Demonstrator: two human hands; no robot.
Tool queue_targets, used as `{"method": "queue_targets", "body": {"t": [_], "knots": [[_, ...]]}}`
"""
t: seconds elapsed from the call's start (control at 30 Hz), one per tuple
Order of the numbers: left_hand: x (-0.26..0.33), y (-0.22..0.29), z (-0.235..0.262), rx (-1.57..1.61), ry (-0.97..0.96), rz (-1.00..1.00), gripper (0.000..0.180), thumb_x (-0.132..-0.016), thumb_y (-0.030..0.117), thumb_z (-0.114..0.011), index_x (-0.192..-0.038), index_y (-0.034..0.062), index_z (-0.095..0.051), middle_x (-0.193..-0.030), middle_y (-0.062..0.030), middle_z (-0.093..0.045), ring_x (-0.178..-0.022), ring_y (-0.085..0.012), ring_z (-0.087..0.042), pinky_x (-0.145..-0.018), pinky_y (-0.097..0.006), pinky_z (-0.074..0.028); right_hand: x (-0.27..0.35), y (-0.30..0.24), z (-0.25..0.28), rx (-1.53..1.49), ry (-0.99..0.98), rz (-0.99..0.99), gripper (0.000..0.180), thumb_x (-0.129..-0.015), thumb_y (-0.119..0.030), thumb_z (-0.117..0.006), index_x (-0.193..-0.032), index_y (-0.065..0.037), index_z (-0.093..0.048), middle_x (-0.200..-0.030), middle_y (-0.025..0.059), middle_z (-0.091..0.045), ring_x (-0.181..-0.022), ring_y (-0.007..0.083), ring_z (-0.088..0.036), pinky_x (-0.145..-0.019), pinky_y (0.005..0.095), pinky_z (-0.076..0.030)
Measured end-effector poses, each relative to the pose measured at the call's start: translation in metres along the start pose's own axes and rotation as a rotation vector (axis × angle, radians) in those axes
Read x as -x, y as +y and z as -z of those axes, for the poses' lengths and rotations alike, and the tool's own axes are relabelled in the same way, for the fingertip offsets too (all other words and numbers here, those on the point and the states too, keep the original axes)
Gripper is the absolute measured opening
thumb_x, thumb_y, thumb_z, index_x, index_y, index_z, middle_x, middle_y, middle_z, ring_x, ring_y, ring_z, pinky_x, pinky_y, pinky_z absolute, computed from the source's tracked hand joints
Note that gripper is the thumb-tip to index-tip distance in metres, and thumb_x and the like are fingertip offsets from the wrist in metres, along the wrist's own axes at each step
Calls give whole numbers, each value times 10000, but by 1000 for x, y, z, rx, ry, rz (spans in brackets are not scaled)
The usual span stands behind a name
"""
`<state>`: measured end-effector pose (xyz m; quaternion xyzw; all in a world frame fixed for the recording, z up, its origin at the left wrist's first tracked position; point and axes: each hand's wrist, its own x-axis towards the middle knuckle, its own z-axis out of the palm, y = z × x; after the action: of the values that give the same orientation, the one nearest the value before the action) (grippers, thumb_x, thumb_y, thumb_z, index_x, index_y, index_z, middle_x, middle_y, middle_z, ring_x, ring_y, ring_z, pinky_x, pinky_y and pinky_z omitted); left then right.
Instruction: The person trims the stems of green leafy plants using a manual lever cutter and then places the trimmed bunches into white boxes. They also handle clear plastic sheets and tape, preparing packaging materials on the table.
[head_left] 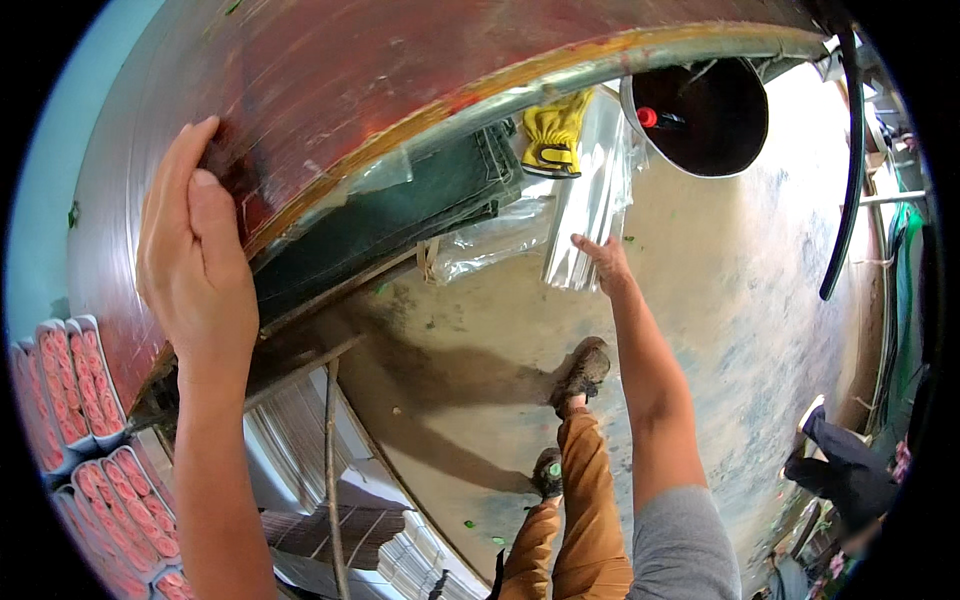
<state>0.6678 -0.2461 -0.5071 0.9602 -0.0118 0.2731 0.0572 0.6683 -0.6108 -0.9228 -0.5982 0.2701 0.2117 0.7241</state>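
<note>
My left hand [200, 240] rests on the worn dark-red tabletop [330, 70] near its edge, fingers stretched out and holding nothing. Below the table's edge, my right hand [612, 266] reaches to the near end of a stack of clear plastic sleeves [590, 190]. Its thumb lies over the plastic and the other fingers are partly hidden, gripping the sleeves' edge. A yellow work glove [555, 130] with a dark cuff lies beside the sleeves. Left of them is a dark green folded sheet [400, 220] under the tabletop, with loose clear plastic [490, 240] near it.
A dark round bin [715, 120] holding a red-capped bottle [655, 118] stands beyond the sleeves. Pink flower bundles [95, 380] in pale wraps stand at left. Flat cardboard [300, 450] leans below the table by a thin pole [333, 470]. Another person's dark-trousered leg [840, 470] is at right.
</note>
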Motion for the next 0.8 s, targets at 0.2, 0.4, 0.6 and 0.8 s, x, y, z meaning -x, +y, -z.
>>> {"method": "queue_targets", "body": {"t": [0.2, 0.4, 0.6, 0.8], "knots": [[0, 0, -1, 20, 6, -5, 333, -1003, 182, -449, -1221, 41, -658, -1267, -180, -641, -1182, -333, -605, -1025, -388, -442, 16, 7, 1, -48, -17, -33, 561, -782, -223, -833, -1205, 39, -576, -1048, 106, -676, -916, 206, -651, -771, 369, -550], [1, -1, -2, -84, 28, -52, 323, -965, 151, -478, -1221, 61, -655, -1282, -187, -629, -1184, -364, -590, -1027, -424, -441, 150, 34, 39, 13, -85, -249, 440, -877, -156, -729, -1235, 48, -577, -1065, 127, -686, -923, 217, -661, -807, 357, -567], [2, 0, -5, -141, 32, -21, 336, -943, 151, -503, -1245, 105, -643, -1327, -146, -612, -1226, -353, -563, -1041, -445, -427, 368, 28, 51, -276, -138, -531, 613, -804, -282, -812, -1281, -3, -546, -1092, 102, -667, -923, 221, -672, -826, 380, -591], [2, 2, -5, -122, 0, 31, 364, -908, 165, -521, -1248, 115, -641, -1365, -129, -585, -1280, -344, -523, -1081, -484, -392, 492, -44, 86, -217, -175, -920, 706, -820, -362, -817, -1345, -12, -500, -1105, 95, -661, -970, 228, -666, -822, 405, -585]]}}
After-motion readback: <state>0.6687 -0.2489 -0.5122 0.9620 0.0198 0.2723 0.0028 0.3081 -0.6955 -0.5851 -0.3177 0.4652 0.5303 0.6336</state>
